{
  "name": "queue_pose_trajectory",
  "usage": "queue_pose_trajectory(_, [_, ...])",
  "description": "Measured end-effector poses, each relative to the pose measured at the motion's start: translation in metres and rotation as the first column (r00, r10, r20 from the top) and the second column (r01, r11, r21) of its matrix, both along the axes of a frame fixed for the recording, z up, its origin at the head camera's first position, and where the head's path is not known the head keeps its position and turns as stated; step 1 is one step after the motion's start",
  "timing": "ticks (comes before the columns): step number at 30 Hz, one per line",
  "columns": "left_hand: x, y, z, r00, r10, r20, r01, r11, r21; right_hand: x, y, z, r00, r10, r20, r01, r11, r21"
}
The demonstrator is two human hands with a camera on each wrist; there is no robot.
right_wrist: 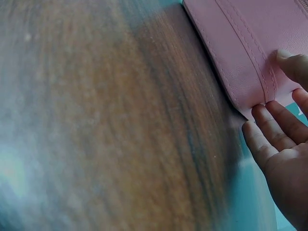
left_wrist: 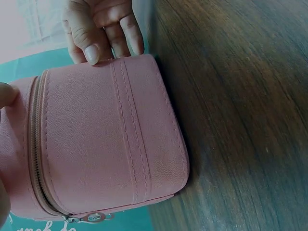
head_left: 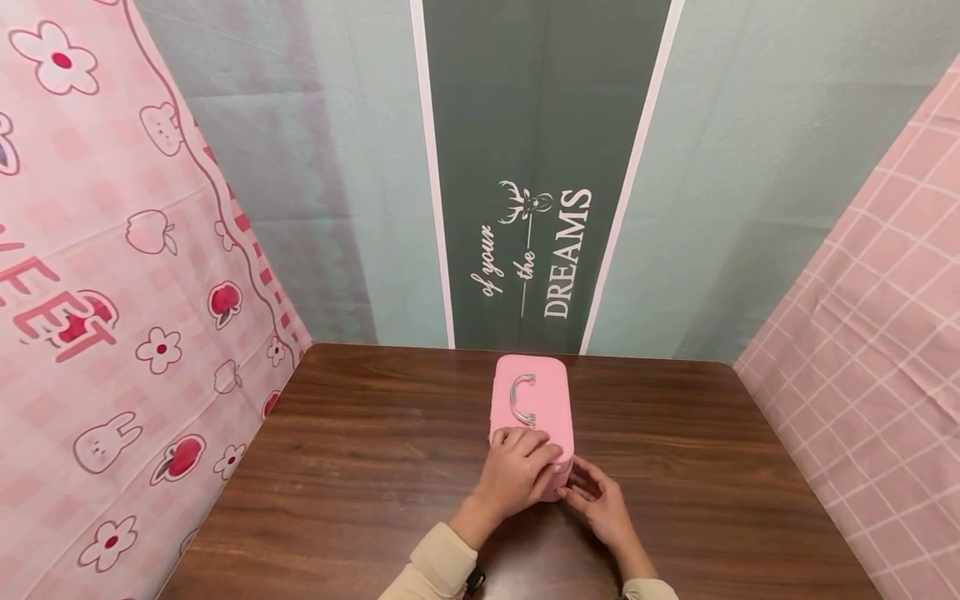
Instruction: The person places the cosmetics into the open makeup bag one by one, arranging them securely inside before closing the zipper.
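A pink zippered case (head_left: 551, 400) with a silver handle (head_left: 517, 400) on its lid stands upright on the table. My left hand (head_left: 513, 471) holds the near end of the lid, its fingers bent over the top. Low at the near right corner, my right hand (head_left: 603, 504) grips the case, thumb on the near face and fingers along the right side. In the left wrist view a zipper (left_wrist: 36, 139) runs round the case below the lid, closed along the visible stretch. Its metal pull (left_wrist: 94, 217) hangs at one corner. The right wrist view shows the right thumb (right_wrist: 291, 65) against the stitched side.
The brown wooden table (head_left: 360, 467) extends on both sides of the case. A green curtain with white lettering (head_left: 540, 125) hangs behind the far edge. Pink patterned cloths stand at left (head_left: 127, 333) and right (head_left: 885, 333).
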State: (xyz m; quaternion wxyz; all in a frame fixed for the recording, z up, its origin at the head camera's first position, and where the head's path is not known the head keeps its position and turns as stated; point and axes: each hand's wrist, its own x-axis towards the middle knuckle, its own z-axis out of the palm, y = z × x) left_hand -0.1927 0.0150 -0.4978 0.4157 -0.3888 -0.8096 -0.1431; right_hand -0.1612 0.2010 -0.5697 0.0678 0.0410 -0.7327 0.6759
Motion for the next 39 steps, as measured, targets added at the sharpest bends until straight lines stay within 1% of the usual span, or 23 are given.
queue_pose_trajectory(2, [0.0, 0.0, 0.0, 1.0, 0.0, 0.006, 0.0, 1.0, 0.004, 0.001, 0.0, 0.001, 1.0, -0.001, -0.001, 0.001, 1.0, -0.001])
queue_pose_trajectory(4, [0.001, -0.001, 0.0, 1.0, -0.007, 0.016, 0.007, 1.0, 0.014, 0.001, 0.0, 0.001, 1.0, 0.004, -0.019, -0.004, 1.0, 0.016])
queue_pose_trajectory(6, [0.002, -0.003, 0.0, 0.999, -0.033, 0.038, 0.03, 0.998, 0.055, 0.002, 0.0, 0.003, 0.999, 0.011, -0.043, -0.009, 0.999, 0.05])
queue_pose_trajectory(8, [0.004, -0.007, -0.001, 0.997, -0.055, 0.046, 0.049, 0.992, 0.12, 0.004, 0.0, 0.006, 0.997, 0.02, -0.08, -0.012, 0.995, 0.094])
queue_pose_trajectory(11, [0.006, -0.014, -0.005, 0.996, -0.082, 0.046, 0.069, 0.968, 0.24, 0.006, 0.0, 0.013, 0.992, 0.017, -0.128, 0.003, 0.988, 0.152])
queue_pose_trajectory(14, [0.008, -0.02, -0.009, 0.996, -0.076, 0.04, 0.06, 0.947, 0.316, 0.008, 0.0, 0.02, 0.986, 0.02, -0.166, 0.009, 0.985, 0.17])
queue_pose_trajectory(16, [0.009, -0.023, -0.012, 0.996, -0.075, 0.042, 0.055, 0.932, 0.357, 0.012, -0.004, 0.032, 0.984, 0.015, -0.179, 0.016, 0.984, 0.175])
queue_pose_trajectory(18, [0.01, -0.025, -0.016, 0.996, -0.071, 0.052, 0.044, 0.916, 0.399, 0.016, -0.009, 0.044, 0.981, 0.01, -0.194, 0.026, 0.982, 0.185])
queue_pose_trajectory(20, [0.011, -0.027, -0.019, 0.994, -0.08, 0.068, 0.041, 0.895, 0.445, 0.018, -0.013, 0.053, 0.977, -0.005, -0.212, 0.047, 0.98, 0.194])
queue_pose_trajectory(21, [0.011, -0.028, -0.021, 0.993, -0.09, 0.08, 0.042, 0.884, 0.466, 0.019, -0.014, 0.055, 0.976, -0.014, -0.218, 0.058, 0.979, 0.197])
queue_pose_trajectory(22, [0.011, -0.03, -0.023, 0.99, -0.099, 0.1, 0.039, 0.874, 0.485, 0.017, -0.014, 0.053, 0.974, -0.02, -0.225, 0.066, 0.978, 0.198])
queue_pose_trajectory(24, [0.012, -0.034, -0.026, 0.979, -0.138, 0.15, 0.04, 0.851, 0.523, 0.013, -0.011, 0.048, 0.972, -0.032, -0.232, 0.076, 0.98, 0.182])
queue_pose_trajectory(27, [0.014, -0.04, -0.027, 0.954, -0.208, 0.216, 0.047, 0.815, 0.578, 0.006, -0.008, 0.047, 0.969, -0.044, -0.244, 0.085, 0.983, 0.163])
queue_pose_trajectory(30, [0.02, -0.045, -0.02, 0.918, -0.287, 0.273, 0.053, 0.772, 0.634, 0.001, -0.008, 0.064, 0.964, -0.047, -0.26, 0.087, 0.985, 0.146])
queue_pose_trajectory(32, [0.025, -0.048, -0.013, 0.898, -0.317, 0.305, 0.042, 0.752, 0.658, -0.001, -0.011, 0.08, 0.96, -0.052, -0.275, 0.097, 0.983, 0.154])
queue_pose_trajectory(33, [0.028, -0.049, -0.011, 0.887, -0.33, 0.325, 0.032, 0.744, 0.668, -0.002, -0.013, 0.088, 0.958, -0.05, -0.281, 0.102, 0.979, 0.174])
queue_pose_trajectory(34, [0.03, -0.049, -0.008, 0.877, -0.334, 0.345, 0.017, 0.74, 0.672, -0.004, -0.014, 0.095, 0.958, -0.047, -0.283, 0.105, 0.975, 0.194])
queue_pose_trajectory(35, [0.032, -0.049, -0.007, 0.871, -0.33, 0.363, 0.001, 0.74, 0.672, -0.007, -0.015, 0.099, 0.956, -0.044, -0.29, 0.112, 0.969, 0.221])
queue_pose_trajectory(37, [0.032, -0.05, -0.007, 0.867, -0.312, 0.389, -0.03, 0.746, 0.665, -0.015, -0.016, 0.102, 0.953, -0.029, -0.302, 0.117, 0.954, 0.276])
queue_pose_trajectory(39, [0.029, -0.049, -0.01, 0.865, -0.303, 0.401, -0.045, 0.748, 0.662, -0.026, -0.017, 0.102, 0.947, 0.002, -0.32, 0.109, 0.938, 0.329])
